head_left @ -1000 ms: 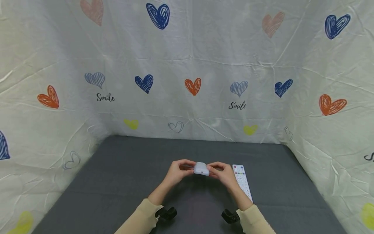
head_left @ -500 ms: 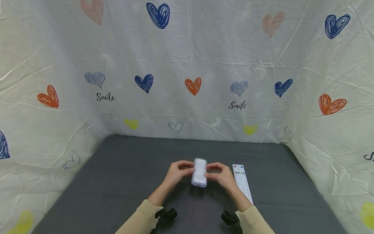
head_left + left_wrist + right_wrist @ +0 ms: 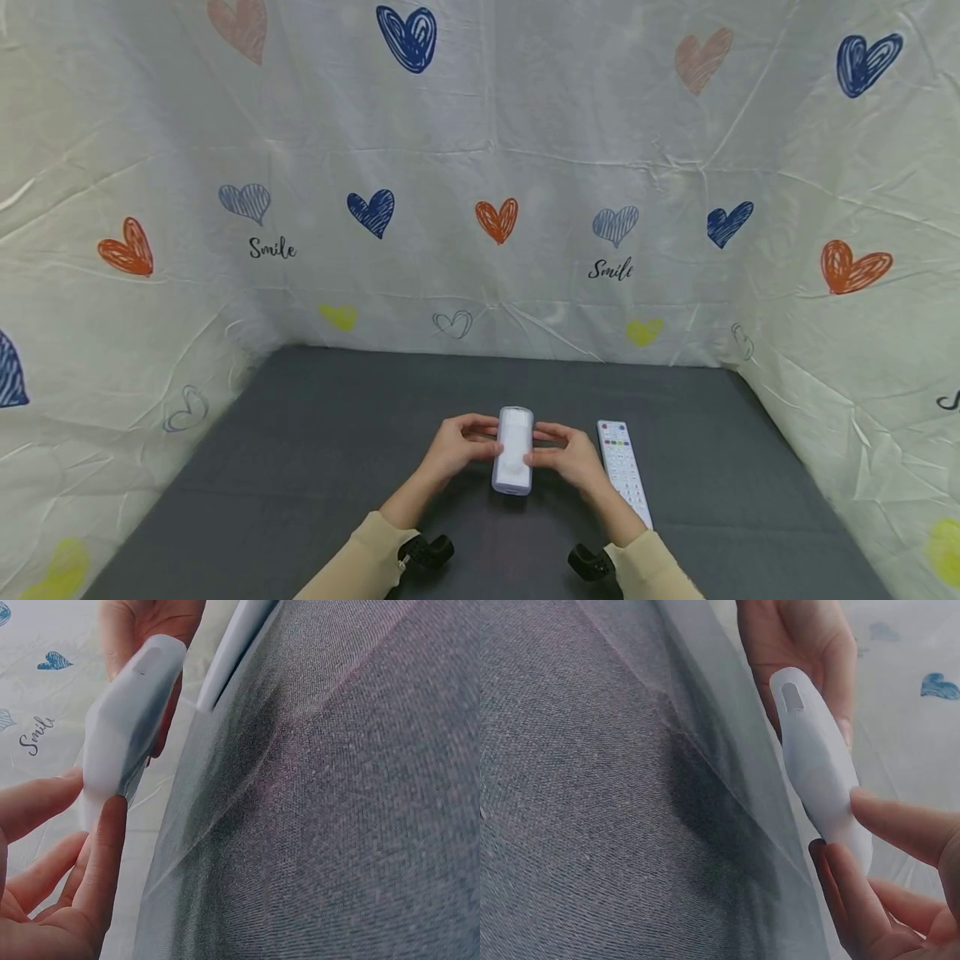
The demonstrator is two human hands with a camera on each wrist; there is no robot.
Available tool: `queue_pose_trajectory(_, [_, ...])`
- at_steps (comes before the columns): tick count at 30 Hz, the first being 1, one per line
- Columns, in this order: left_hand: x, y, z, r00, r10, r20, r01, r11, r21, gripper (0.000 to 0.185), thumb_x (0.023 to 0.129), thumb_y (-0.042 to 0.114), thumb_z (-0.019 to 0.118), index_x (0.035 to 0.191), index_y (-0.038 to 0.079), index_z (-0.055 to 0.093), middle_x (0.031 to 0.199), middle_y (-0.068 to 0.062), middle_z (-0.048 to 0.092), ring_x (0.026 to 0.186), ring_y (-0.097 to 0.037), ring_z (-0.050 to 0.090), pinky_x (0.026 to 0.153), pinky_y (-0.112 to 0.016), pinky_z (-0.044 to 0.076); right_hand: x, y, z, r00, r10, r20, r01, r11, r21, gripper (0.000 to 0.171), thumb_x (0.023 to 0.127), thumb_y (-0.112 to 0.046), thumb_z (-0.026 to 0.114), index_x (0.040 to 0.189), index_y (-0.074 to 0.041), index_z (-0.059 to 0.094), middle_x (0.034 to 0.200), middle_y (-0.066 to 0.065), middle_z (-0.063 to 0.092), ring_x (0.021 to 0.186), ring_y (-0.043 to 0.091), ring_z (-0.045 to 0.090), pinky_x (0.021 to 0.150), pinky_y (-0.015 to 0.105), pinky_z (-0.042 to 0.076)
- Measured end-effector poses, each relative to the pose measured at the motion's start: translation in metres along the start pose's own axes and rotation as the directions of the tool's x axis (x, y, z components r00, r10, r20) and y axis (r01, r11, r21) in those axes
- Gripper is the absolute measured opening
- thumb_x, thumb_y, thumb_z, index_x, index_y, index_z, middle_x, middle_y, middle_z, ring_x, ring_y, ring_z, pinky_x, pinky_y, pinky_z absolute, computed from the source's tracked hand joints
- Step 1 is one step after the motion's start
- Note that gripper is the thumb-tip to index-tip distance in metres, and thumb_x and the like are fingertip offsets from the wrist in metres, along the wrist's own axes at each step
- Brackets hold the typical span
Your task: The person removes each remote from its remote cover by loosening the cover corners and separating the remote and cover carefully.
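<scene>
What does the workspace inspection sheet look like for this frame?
Surface: dark grey cloth table, bare around the hands.
Job's things: white oblong device, held between both hands just above the table, long axis pointing away from the person.
Clutter: white remote lying flat, buttons up, right of the right hand.
Hands: left hand holds the device's left side with its fingertips; right hand holds its right side.
Cables: nothing seen.
Surroundings: white sheet printed with hearts and "Smile" walls in the back and both sides; black wrist mounts at the beige sleeves.
</scene>
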State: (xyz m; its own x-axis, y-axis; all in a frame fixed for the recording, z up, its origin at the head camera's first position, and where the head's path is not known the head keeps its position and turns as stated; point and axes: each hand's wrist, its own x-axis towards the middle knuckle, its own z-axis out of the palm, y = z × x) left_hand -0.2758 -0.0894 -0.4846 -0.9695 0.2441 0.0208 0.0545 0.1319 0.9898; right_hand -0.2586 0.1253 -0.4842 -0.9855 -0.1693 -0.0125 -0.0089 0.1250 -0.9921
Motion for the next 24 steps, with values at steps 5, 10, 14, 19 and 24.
queue_pose_trajectory(5, [-0.008,0.015,0.0,0.999,0.016,0.041,-0.015,1.0,-0.024,0.046,0.077,-0.001,0.074,0.118,-0.01,0.058,0.11,-0.029,0.061,0.089,-0.025,0.068,0.073,-0.038,0.058,-0.001,0.0,0.0,0.999,-0.019,0.027,0.018,0.999,0.026,0.058,0.075,0.004,0.075,0.127,0.01,0.052,0.124,0.03,0.057,0.101,0.036,0.066,0.081,0.035,0.056])
queue_pose_trajectory(10, [-0.005,0.006,0.001,0.999,0.021,0.031,-0.021,1.0,-0.01,0.046,0.074,-0.001,0.076,0.116,-0.009,0.059,0.106,-0.025,0.063,0.086,-0.022,0.068,0.071,-0.037,0.058,-0.002,0.0,0.002,1.0,-0.013,0.011,0.013,1.0,-0.011,0.059,0.074,0.003,0.077,0.127,0.009,0.053,0.123,0.028,0.059,0.106,0.037,0.063,0.083,0.035,0.055])
queue_pose_trajectory(14, [0.0,-0.002,0.001,1.0,-0.001,0.019,0.0,0.999,0.043,0.045,0.072,0.0,0.078,0.113,-0.006,0.06,0.102,-0.02,0.065,0.081,-0.018,0.066,0.07,-0.036,0.058,-0.002,0.005,0.005,1.0,-0.013,-0.009,0.013,0.998,-0.066,0.06,0.073,0.0,0.078,0.127,0.007,0.054,0.121,0.026,0.061,0.106,0.035,0.064,0.084,0.036,0.055])
queue_pose_trajectory(19, [0.001,-0.005,0.0,0.999,-0.037,0.022,0.034,0.992,0.118,0.044,0.072,0.001,0.079,0.112,-0.004,0.061,0.097,-0.017,0.066,0.079,-0.017,0.065,0.069,-0.034,0.057,-0.002,0.012,0.008,0.999,-0.03,-0.018,0.028,0.996,-0.089,0.059,0.071,0.0,0.08,0.124,0.007,0.056,0.118,0.025,0.063,0.103,0.032,0.066,0.082,0.033,0.055])
queue_pose_trajectory(24, [0.004,-0.012,0.002,0.998,-0.054,0.032,0.05,0.99,0.135,0.045,0.07,0.002,0.08,0.111,-0.003,0.061,0.096,-0.016,0.065,0.077,-0.016,0.063,0.067,-0.033,0.057,-0.001,0.017,0.009,0.999,-0.031,-0.016,0.029,0.994,-0.103,0.058,0.071,-0.001,0.08,0.123,0.008,0.057,0.116,0.025,0.064,0.1,0.031,0.067,0.08,0.031,0.056])
